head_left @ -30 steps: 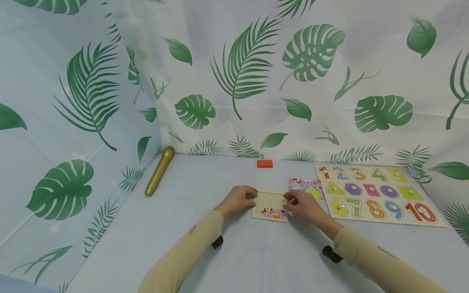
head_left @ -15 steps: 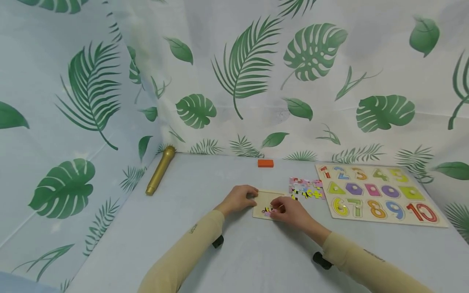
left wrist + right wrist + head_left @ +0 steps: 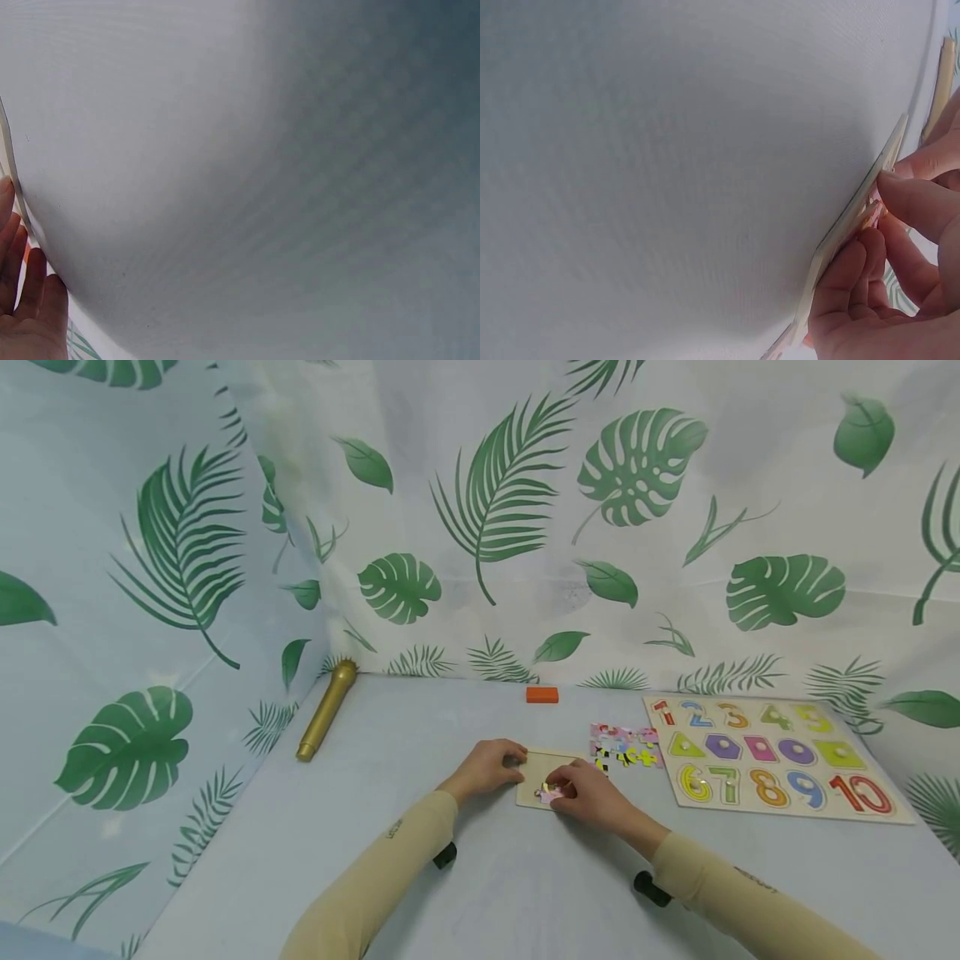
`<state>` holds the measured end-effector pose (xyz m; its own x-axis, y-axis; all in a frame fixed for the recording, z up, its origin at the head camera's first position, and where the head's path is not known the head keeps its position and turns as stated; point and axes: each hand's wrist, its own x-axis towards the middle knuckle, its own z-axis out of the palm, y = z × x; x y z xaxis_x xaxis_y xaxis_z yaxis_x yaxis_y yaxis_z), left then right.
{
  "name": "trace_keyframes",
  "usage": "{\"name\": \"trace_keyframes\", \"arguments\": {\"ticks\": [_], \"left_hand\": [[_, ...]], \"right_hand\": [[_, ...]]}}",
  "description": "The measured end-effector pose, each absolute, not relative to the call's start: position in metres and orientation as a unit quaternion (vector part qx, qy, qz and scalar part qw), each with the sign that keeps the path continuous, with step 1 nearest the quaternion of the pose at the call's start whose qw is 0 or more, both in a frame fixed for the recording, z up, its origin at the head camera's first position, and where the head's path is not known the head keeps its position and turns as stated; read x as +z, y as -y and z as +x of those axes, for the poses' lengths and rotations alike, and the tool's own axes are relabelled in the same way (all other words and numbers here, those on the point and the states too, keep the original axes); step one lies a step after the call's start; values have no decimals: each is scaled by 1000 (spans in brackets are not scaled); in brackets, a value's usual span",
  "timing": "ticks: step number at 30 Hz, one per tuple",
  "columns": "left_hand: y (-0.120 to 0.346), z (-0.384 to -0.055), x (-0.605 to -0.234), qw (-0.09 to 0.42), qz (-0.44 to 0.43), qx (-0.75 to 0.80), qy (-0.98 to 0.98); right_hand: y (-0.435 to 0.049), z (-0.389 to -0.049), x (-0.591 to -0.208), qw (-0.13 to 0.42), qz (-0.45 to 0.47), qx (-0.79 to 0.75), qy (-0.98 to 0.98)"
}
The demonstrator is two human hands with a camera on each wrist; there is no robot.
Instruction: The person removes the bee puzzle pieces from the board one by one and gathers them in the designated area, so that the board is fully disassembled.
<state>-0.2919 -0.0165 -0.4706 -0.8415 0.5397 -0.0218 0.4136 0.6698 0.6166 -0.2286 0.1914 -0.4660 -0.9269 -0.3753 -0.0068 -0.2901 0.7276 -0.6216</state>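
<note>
A small wooden puzzle board (image 3: pixel 534 768) with a raised rim lies on the table in the head view. My left hand (image 3: pixel 486 768) holds its left side, thumb and fingers at the upper left corner. Over the lower part of the board, my right hand (image 3: pixel 592 795) pinches a colourful jigsaw piece (image 3: pixel 550 792) between thumb and fingers. A pink and orange bit of it (image 3: pixel 873 215) shows tilted against the board in the right wrist view. The fingers hide the board's lower right part. Only the left hand's fingers and the board's edge show in the left wrist view.
Several loose jigsaw pieces (image 3: pixel 626 745) lie right of the board. Beyond them is a large number-and-shape puzzle (image 3: pixel 783 758). An orange block (image 3: pixel 542 695) sits near the back curtain, and a gold microphone-shaped object (image 3: pixel 327 710) lies at the left.
My right hand has moved left and slightly down from the board's right edge onto the pieces in its lower part, and one piece now looks tilted. The left hand stays put.
</note>
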Motion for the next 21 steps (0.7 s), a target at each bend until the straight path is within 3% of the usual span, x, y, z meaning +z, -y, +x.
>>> {"name": "trace_keyframes", "arguments": {"ticks": [21], "left_hand": [[16, -292, -469, 105, 262, 305, -909]], "right_hand": [[-191, -228, -465, 75, -176, -325, -926]]}}
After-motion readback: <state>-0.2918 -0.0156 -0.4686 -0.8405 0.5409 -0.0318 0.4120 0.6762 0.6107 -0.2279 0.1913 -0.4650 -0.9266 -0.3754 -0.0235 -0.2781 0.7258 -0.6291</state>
